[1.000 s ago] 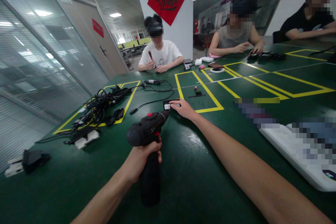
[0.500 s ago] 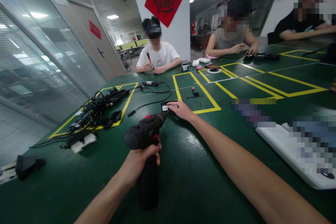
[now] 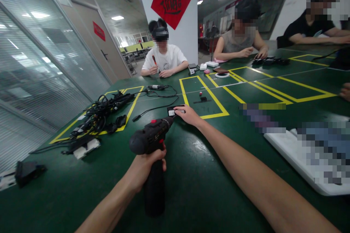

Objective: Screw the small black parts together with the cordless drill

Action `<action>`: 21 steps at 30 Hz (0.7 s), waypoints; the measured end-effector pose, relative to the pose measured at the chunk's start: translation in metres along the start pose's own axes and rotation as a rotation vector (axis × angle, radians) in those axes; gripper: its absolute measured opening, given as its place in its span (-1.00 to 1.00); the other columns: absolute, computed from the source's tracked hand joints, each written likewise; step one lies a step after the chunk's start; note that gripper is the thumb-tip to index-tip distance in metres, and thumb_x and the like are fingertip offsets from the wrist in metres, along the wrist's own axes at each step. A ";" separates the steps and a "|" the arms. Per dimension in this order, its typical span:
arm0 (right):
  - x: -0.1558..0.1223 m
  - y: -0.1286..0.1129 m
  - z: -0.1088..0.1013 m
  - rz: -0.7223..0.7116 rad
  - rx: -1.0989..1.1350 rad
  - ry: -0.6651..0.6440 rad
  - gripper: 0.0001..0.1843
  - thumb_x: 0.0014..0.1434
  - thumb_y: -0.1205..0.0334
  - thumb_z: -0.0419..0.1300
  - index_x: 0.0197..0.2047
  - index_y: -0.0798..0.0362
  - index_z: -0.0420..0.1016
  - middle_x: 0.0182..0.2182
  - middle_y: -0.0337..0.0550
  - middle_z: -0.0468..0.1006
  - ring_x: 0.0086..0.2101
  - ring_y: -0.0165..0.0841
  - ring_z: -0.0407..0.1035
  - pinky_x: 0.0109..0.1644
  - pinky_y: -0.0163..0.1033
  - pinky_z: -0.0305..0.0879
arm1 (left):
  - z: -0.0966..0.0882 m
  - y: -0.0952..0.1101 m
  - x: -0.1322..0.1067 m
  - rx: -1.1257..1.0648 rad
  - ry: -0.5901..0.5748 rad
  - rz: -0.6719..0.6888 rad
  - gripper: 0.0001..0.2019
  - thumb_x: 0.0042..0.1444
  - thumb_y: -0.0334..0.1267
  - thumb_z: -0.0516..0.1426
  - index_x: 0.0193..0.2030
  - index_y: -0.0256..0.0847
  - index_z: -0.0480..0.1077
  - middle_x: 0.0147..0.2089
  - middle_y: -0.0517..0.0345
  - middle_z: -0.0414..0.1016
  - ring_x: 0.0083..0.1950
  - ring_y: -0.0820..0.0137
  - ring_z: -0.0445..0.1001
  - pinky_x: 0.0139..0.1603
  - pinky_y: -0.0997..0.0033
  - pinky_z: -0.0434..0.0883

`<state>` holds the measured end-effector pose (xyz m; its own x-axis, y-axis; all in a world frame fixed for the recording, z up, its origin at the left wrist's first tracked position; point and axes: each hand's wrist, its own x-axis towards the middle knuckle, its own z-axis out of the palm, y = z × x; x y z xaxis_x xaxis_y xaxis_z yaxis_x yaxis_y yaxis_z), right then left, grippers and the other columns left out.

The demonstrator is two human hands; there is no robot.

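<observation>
Since a second ago: co-worker's hand [image 3: 346, 92] has come in at right edge; drill and own hands barely shifted. Left hand [image 3: 146, 164] wrapped round handle of power drill [image 3: 149, 138], frame centre: probably heavy, rigid, best held there. Right hand [image 3: 189, 115] holds black block [image 3: 171, 111], just above centre; likely light, stiff; grip far side.

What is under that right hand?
A small black-and-white box; its left end shows. The right hand covers part of the rest, and that part cannot be seen.
</observation>
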<state>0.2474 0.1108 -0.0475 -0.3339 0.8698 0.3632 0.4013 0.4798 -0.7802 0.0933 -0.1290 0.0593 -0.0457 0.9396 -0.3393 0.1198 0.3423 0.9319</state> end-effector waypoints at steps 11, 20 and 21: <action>0.000 -0.001 0.000 -0.007 0.003 0.001 -0.67 0.29 0.12 0.17 0.05 -0.03 0.61 -0.02 -0.04 0.49 -0.09 -0.27 0.40 0.09 -0.18 0.24 | 0.000 -0.001 0.001 0.003 -0.023 0.030 -0.69 -0.01 -0.16 0.22 -0.16 -0.28 0.37 -0.47 0.19 0.43 -0.49 0.43 0.36 -0.38 0.41 0.26; -0.001 0.000 -0.002 -0.018 0.007 -0.006 -0.67 0.29 0.13 0.18 0.06 -0.03 0.61 -0.05 -0.04 0.51 -0.03 -0.24 0.37 0.13 -0.17 0.21 | 0.001 0.002 0.000 0.001 -0.005 0.018 -0.72 -0.05 -0.16 0.23 -0.23 -0.28 0.38 -0.52 0.19 0.41 -0.51 0.42 0.35 -0.43 0.44 0.24; 0.000 0.001 -0.002 -0.019 0.007 -0.006 -0.67 0.29 0.13 0.18 0.07 -0.03 0.61 -0.05 -0.04 0.51 -0.04 -0.24 0.37 0.13 -0.16 0.22 | 0.001 0.002 0.000 -0.004 -0.002 0.013 -0.72 -0.05 -0.17 0.23 -0.23 -0.28 0.38 -0.51 0.19 0.41 -0.51 0.43 0.36 -0.44 0.44 0.23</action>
<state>0.2492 0.1110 -0.0473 -0.3471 0.8596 0.3749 0.3890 0.4957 -0.7765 0.0950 -0.1285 0.0611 -0.0418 0.9441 -0.3270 0.1165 0.3296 0.9369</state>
